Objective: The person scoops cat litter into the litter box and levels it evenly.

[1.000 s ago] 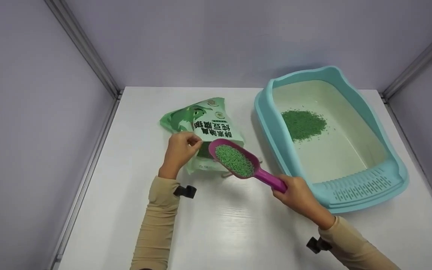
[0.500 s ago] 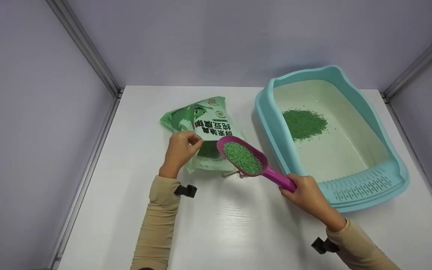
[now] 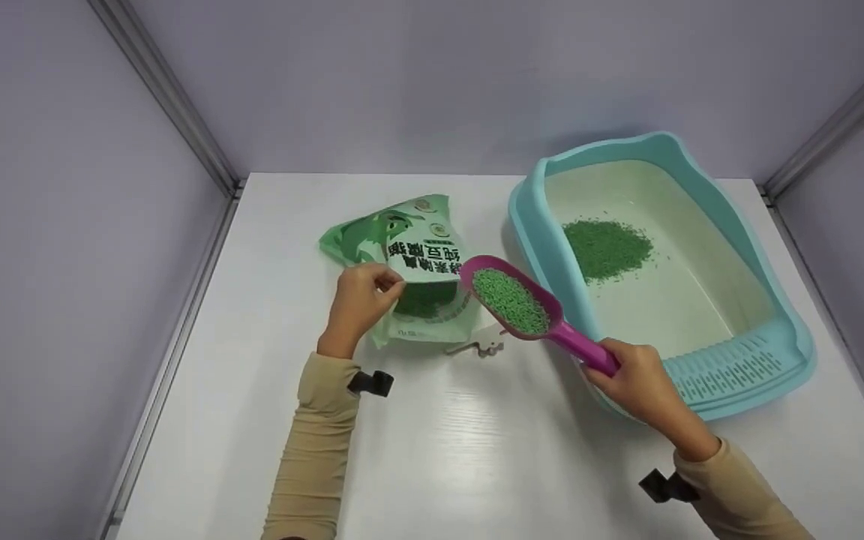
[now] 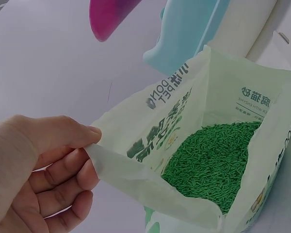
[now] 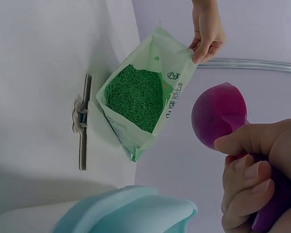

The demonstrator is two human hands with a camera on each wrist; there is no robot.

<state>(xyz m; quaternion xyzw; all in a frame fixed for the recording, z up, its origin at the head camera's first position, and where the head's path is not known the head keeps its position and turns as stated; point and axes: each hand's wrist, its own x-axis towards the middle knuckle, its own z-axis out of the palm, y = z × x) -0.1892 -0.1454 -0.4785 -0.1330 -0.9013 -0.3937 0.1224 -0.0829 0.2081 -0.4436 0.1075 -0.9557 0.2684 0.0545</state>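
A green bag of cat litter (image 3: 432, 259) stands on the table with its mouth open; green pellets (image 4: 213, 165) show inside. My left hand (image 3: 363, 298) pinches the edge of the bag's mouth between thumb and fingers. My right hand (image 3: 642, 382) grips the handle of a magenta scoop (image 3: 556, 319), which is heaped with green pellets. The scoop hangs in the air between the bag and the blue litter box (image 3: 552, 247), its tip close to the bag's right side. In the right wrist view the scoop's load is hidden.
Inside the litter box, a pile of green pellets (image 3: 608, 250) lies on the pale floor toward the left. A bag clip (image 5: 84, 121) rests on the white table (image 3: 447, 450) in front of the bag. Grey walls enclose the table at the back and sides.
My right hand has carried the filled scoop rightward and slightly away from me, off the bag's mouth, uncovering the clip. The left hand stays on the bag's edge.
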